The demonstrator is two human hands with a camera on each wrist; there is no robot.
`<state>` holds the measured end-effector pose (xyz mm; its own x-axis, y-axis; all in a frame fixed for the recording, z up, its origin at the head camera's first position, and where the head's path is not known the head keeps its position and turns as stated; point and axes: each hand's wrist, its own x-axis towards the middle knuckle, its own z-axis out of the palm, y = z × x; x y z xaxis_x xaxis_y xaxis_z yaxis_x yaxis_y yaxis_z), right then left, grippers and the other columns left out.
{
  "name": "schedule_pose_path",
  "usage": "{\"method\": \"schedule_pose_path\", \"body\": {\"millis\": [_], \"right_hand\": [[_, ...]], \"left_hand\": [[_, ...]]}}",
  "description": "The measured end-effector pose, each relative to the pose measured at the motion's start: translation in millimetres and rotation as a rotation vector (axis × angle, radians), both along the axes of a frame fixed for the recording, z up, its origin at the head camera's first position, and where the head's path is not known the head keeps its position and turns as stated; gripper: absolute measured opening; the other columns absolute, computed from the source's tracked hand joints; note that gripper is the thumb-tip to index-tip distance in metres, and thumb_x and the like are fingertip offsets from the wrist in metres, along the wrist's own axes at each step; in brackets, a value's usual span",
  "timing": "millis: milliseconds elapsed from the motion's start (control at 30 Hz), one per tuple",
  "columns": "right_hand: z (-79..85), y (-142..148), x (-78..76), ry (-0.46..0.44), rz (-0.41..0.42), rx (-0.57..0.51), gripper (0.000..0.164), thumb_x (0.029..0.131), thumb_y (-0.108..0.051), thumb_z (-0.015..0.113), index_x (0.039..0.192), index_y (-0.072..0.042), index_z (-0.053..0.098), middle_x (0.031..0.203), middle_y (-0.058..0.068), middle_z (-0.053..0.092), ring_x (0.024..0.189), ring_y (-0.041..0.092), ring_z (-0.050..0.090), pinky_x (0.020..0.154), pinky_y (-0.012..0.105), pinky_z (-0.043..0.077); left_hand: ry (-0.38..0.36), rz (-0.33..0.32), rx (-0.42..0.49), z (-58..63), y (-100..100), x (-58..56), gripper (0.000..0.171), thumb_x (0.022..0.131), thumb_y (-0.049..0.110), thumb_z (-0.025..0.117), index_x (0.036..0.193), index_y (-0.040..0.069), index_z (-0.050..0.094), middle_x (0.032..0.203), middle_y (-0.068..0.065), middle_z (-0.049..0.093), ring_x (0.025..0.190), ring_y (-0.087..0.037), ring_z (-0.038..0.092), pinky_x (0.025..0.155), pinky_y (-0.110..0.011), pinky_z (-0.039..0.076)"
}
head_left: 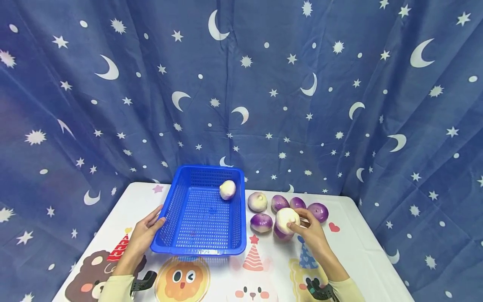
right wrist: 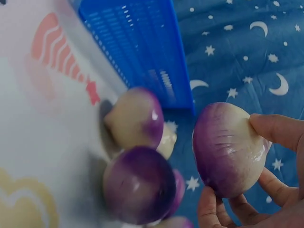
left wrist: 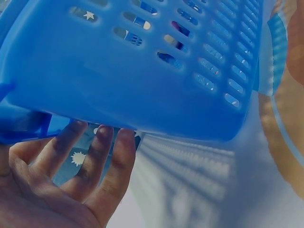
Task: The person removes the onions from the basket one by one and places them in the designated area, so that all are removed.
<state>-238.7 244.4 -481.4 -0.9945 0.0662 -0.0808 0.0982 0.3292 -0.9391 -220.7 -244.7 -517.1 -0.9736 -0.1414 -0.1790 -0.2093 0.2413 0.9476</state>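
My left hand [head_left: 145,233] grips the left side of a blue plastic basket [head_left: 163,209], thumb at the rim. In the left wrist view its fingers [left wrist: 124,147] reach the underside of the perforated wall, with a shadow on the cloth below. Inside the basket, one white-and-purple turnip [head_left: 227,190] lies near the back right corner. My right hand [head_left: 312,230] holds another turnip [head_left: 287,219] between thumb and fingers, above the group on the table. The right wrist view shows this turnip [right wrist: 230,149] with its purple side turned away from the palm.
Right of the basket lie several turnips, among them a pale one [head_left: 258,201], a purple one [head_left: 261,222] in front and another [head_left: 318,212] at the far right. A white cloth with cartoon prints [head_left: 253,277] covers the table. A blue starry curtain [head_left: 264,84] hangs behind.
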Motion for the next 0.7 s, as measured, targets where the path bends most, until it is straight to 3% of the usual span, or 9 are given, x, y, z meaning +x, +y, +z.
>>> {"method": "schedule_pose_path", "body": {"millis": [333,567,700], "right_hand": [[-12.2,28.3,9.5,-0.024,-0.049,0.053,0.066,0.085,-0.029,0.077,0.141,-0.012,0.045,0.144,0.011,0.048,0.129,0.029,0.051,0.085,0.014,0.046],[-18.3,45.5,9.7,-0.048,-0.1,0.004,0.064,0.087,-0.025,0.075,0.142,-0.011,0.043,0.144,0.009,0.043,0.11,0.011,0.054,0.082,0.014,0.05],[-23.0,56.4,6.2,-0.05,-0.124,0.016,0.064,0.088,-0.024,0.074,0.141,-0.009,0.042,0.143,0.01,0.042,0.104,0.007,0.054,0.082,0.018,0.052]], "left_hand": [[-0.005,0.006,-0.011,-0.9,-0.1,0.4,0.063,0.1,0.036,0.054,0.156,0.024,0.028,0.155,-0.016,0.037,0.144,-0.039,0.035,0.119,-0.059,0.023],[-0.003,0.002,-0.004,0.1,0.0,-0.1,0.064,0.1,0.037,0.055,0.156,0.023,0.029,0.155,-0.017,0.037,0.145,-0.04,0.034,0.118,-0.06,0.022],[-0.01,0.006,-0.007,-0.5,0.0,-0.1,0.063,0.1,0.037,0.055,0.156,0.023,0.028,0.156,-0.017,0.036,0.146,-0.041,0.032,0.119,-0.061,0.02]]}}
